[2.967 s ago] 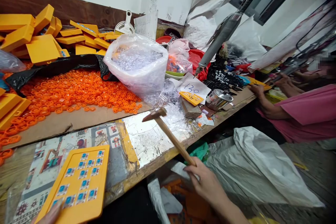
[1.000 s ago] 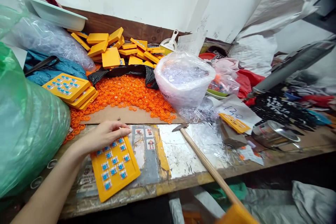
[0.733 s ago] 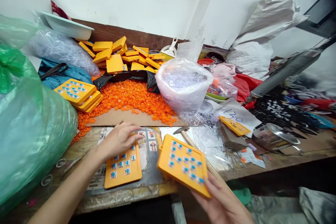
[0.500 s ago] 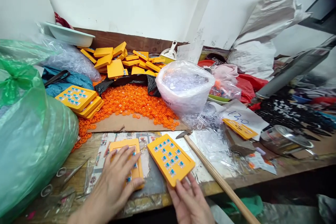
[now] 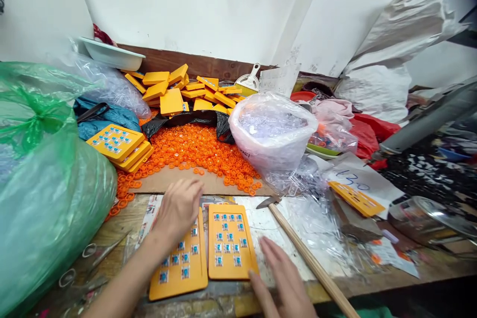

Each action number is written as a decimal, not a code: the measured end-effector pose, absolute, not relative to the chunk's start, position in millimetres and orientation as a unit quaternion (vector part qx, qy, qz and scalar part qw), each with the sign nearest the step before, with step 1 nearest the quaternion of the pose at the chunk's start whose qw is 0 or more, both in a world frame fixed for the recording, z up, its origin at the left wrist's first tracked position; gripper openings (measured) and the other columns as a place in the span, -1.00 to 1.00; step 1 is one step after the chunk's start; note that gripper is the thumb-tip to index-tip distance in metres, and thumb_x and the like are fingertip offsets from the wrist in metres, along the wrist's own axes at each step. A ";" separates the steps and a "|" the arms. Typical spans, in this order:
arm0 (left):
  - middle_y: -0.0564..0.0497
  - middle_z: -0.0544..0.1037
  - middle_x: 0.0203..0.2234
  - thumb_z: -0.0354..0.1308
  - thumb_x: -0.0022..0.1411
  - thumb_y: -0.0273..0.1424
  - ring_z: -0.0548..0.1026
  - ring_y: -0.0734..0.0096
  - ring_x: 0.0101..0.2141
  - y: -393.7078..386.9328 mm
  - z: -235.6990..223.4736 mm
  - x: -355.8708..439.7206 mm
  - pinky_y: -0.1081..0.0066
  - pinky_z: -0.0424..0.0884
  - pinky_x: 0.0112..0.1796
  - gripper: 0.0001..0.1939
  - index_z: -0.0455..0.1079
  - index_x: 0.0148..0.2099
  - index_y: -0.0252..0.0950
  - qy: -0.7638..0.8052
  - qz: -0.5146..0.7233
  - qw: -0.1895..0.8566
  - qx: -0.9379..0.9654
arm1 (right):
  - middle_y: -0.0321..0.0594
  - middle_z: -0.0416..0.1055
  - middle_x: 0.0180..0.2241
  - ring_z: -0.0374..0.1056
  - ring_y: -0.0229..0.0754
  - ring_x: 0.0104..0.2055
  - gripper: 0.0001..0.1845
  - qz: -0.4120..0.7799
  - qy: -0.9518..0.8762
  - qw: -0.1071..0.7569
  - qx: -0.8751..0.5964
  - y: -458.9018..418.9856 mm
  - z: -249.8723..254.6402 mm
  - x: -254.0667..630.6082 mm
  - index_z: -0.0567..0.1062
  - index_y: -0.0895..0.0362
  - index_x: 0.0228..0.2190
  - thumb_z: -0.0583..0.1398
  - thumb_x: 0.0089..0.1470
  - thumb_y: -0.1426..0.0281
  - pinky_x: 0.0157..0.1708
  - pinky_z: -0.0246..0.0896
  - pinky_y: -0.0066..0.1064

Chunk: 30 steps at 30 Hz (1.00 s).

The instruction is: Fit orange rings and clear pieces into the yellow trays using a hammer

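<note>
Two yellow plastic panels set with small blue-and-clear switches lie side by side in front of me. My left hand (image 5: 181,206) is raised over the far part of the left panel (image 5: 196,278). Its fingers bend down and away, with the tips hidden, so any hold is unclear. Beside the right panel (image 5: 231,233), my right hand (image 5: 285,278) has its fingers apart, the thumb at the panel's near right corner. Beyond the panels spreads a heap of small orange rings (image 5: 194,144) on cardboard (image 5: 167,181).
A hammer (image 5: 298,248) lies right of the panels. Behind it stands a white bag (image 5: 272,134) of clear parts. More yellow panels are stacked (image 5: 115,141) at left and piled (image 5: 171,102) at back. A bulging green bag (image 5: 55,194) fills the left; a metal pot (image 5: 428,218) sits right.
My left hand has lifted off the left panel and moved forward. The right panel has gone from tilted in my right hand to flat beside the left one, and that hand has loosened.
</note>
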State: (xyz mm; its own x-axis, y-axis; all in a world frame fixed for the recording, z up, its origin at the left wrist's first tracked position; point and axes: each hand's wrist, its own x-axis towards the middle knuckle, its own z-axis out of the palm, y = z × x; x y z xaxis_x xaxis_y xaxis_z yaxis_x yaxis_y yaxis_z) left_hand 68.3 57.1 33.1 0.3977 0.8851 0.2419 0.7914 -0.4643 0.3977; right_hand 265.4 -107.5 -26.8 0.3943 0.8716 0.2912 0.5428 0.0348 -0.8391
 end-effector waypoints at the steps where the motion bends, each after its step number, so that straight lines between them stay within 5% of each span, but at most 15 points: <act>1: -0.21 0.48 -0.01 -0.12 0.32 -0.46 0.40 0.14 0.00 75.5 35.3 76.2 0.18 0.28 0.01 -0.67 0.41 0.00 -0.38 0.517 0.202 0.117 0.824 | -0.20 0.33 0.11 0.23 0.12 0.14 -0.57 0.154 -0.565 0.456 -0.670 -99.8 -29.3 260.1 0.47 -0.11 -0.01 0.23 0.03 0.26 0.16 0.05 0.01; 8: -0.04 0.51 -0.21 0.09 0.27 -0.33 0.48 0.33 -0.19 142.6 18.6 103.2 0.18 0.42 -0.15 -0.82 0.41 -0.17 -0.33 0.544 0.142 0.170 0.810 | -0.04 0.28 0.14 0.30 0.01 0.10 -0.59 -0.011 -0.653 0.347 -0.673 -91.3 -33.5 290.3 0.46 0.11 -0.01 0.02 0.21 0.22 0.00 0.31 -0.22; 11: -0.05 0.53 -0.24 0.09 0.25 -0.42 0.48 0.31 -0.19 134.1 17.4 102.6 0.22 0.40 -0.13 -0.88 0.43 -0.24 -0.33 0.533 0.154 0.198 0.808 | 0.03 0.42 -0.01 0.39 0.12 -0.01 -0.48 -0.105 -0.635 0.237 -0.728 -96.3 -21.5 349.6 0.48 0.17 -0.05 0.02 0.15 0.09 -0.10 0.37 -0.09; 17: 0.01 0.54 -0.22 0.03 0.20 -0.50 0.48 0.38 -0.18 74.0 28.0 96.7 0.41 0.39 -0.13 -0.73 0.34 -0.04 -0.24 0.454 0.203 0.268 0.825 | -0.06 0.51 -0.16 0.46 0.00 -0.10 -0.43 0.053 -0.582 0.065 -0.809 -91.4 -16.8 393.5 0.49 0.15 -0.06 -0.07 0.17 0.08 -0.19 0.41 -0.27; 25: -0.04 0.50 -0.26 -0.02 0.17 -0.56 0.46 0.27 -0.20 46.2 14.1 84.9 0.28 0.38 -0.14 -0.59 0.22 0.08 -0.26 0.409 0.218 0.305 0.832 | 0.00 0.51 -0.17 0.47 -0.02 -0.14 -0.38 0.097 -0.599 0.109 -0.787 -83.5 -24.9 384.7 0.49 0.21 -0.08 -0.09 0.16 0.04 -0.21 0.40 -0.33; 30: -0.02 0.51 -0.23 -0.01 0.19 -0.56 0.47 0.33 -0.21 45.5 8.8 84.9 0.29 0.38 -0.13 -0.53 0.15 0.15 -0.23 0.384 0.266 0.313 0.827 | -0.04 0.50 -0.07 0.42 0.01 -0.03 -0.39 0.127 -0.543 0.229 -0.798 -89.3 -22.8 384.3 0.49 0.21 -0.05 0.06 0.07 0.02 -0.14 0.39 -0.36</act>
State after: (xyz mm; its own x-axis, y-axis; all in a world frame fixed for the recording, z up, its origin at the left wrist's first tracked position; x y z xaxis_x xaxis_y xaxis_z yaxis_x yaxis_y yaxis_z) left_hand 84.9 45.5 8.8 0.5641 0.8011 0.2002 0.4682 -0.5101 0.7215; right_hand 384.3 -89.3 -22.8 0.3772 0.9249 0.0468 0.8091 -0.3046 -0.5026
